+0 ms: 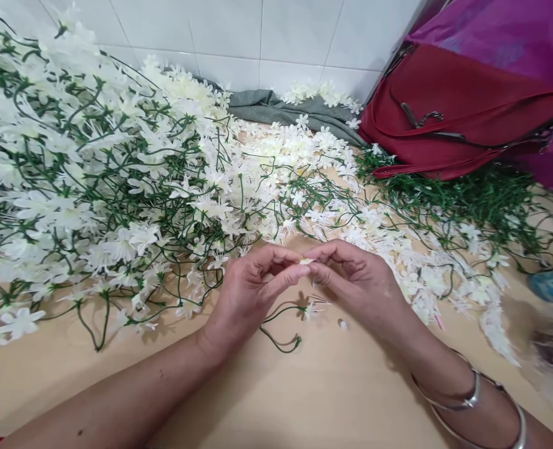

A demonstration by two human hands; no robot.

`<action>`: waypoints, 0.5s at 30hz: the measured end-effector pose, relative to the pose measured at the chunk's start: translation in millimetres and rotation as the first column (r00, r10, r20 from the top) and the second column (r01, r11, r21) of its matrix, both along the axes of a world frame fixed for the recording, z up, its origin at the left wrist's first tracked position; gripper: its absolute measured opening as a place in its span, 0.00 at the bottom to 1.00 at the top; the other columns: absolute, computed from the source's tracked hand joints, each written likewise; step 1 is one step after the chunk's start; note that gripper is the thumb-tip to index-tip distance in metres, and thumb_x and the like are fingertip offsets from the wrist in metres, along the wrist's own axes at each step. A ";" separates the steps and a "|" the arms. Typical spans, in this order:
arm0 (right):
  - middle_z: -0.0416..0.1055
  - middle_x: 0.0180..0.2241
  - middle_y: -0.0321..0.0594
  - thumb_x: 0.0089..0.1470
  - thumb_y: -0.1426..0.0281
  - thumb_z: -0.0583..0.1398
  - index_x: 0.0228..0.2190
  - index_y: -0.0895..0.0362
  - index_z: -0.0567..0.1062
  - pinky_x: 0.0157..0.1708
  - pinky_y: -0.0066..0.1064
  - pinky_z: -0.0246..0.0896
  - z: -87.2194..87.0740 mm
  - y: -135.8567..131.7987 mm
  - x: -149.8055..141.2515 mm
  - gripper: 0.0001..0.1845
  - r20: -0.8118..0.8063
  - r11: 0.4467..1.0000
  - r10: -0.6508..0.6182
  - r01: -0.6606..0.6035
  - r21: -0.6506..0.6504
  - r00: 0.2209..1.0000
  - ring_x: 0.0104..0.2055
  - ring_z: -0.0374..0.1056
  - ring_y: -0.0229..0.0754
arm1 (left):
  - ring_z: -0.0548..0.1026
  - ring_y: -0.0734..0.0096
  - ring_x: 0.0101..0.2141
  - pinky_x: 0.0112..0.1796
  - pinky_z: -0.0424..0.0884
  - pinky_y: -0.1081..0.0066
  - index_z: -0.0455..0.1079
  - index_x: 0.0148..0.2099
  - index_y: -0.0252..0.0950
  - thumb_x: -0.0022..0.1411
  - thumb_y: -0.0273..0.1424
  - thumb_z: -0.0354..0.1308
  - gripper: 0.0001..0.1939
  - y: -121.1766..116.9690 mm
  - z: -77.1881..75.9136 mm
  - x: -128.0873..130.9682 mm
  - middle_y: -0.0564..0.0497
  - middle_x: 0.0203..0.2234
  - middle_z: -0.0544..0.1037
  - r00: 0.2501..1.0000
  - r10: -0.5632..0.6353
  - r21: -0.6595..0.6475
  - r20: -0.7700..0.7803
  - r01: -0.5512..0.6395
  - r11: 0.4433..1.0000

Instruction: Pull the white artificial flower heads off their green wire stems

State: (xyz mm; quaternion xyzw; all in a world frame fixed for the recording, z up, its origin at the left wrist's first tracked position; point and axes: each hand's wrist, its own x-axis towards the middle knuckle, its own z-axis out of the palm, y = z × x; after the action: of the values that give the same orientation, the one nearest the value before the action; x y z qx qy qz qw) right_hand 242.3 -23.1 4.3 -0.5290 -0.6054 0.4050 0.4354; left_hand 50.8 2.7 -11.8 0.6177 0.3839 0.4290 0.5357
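My left hand [262,277] and my right hand [356,280] meet over the middle of the table, thumbs and forefingers pinched together. Between the fingertips sits a small cream-white flower piece [306,262], mostly hidden, probably an artificial petal layer. Just below the hands, a green artificial stem [276,343] lies bent on the table, and white stamens [313,308] show at its other end. A tiny white bit [343,324] rests under my right hand. Past my left hand rises a big heap of white artificial flowers [117,187] on green stems.
Loose white blossoms [281,149] spread along the back beside a grey cloth [276,109]. At the right, green stems [482,199] lie under a red handbag [445,112] and purple bag [505,43]. White stamen bundles [407,262] lie before them. A tiled wall [295,31] closes the back.
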 end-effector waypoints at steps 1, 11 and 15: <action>0.77 0.32 0.36 0.60 0.65 0.66 0.36 0.53 0.80 0.34 0.30 0.66 -0.4 0.5 0.6 0.05 -0.026 1.000 -0.002 0.002 -0.015 1.000 0.33 0.71 0.38 | 0.77 0.72 0.32 0.35 0.74 0.71 0.79 0.42 0.38 0.63 0.35 0.68 0.08 0.2 -1.2 0.1 0.50 0.33 0.81 1.000 -0.001 0.030 -0.011 0.001 1.000; 0.70 0.27 0.33 0.61 0.62 0.66 0.35 0.55 0.79 0.25 0.27 0.54 -1.7 -0.2 3.3 0.09 -0.100 0.994 0.020 -0.030 -0.106 0.995 0.26 0.59 0.34 | 0.76 0.72 0.32 0.35 0.72 0.71 0.77 0.39 0.37 0.70 0.34 0.60 0.08 1.5 2.2 -0.7 0.52 0.29 0.79 0.989 0.009 0.074 -0.147 0.002 0.997; 0.65 0.25 0.31 0.62 0.60 0.65 0.34 0.55 0.75 0.24 0.27 0.51 -0.2 -0.7 0.5 0.12 -0.158 0.987 0.023 -0.047 -0.151 0.987 0.25 0.55 0.33 | 0.78 0.72 0.32 0.36 0.72 0.72 0.77 0.40 0.37 0.70 0.34 0.60 0.08 1.6 1.6 -0.3 0.52 0.29 0.80 0.992 -0.010 0.017 -0.124 0.012 1.000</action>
State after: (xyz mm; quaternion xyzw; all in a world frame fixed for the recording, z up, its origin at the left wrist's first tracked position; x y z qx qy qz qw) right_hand 242.8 -23.8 4.1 -0.5173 -0.5457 0.4983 0.4317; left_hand 50.5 4.3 -10.2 0.6501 0.4093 0.3901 0.5076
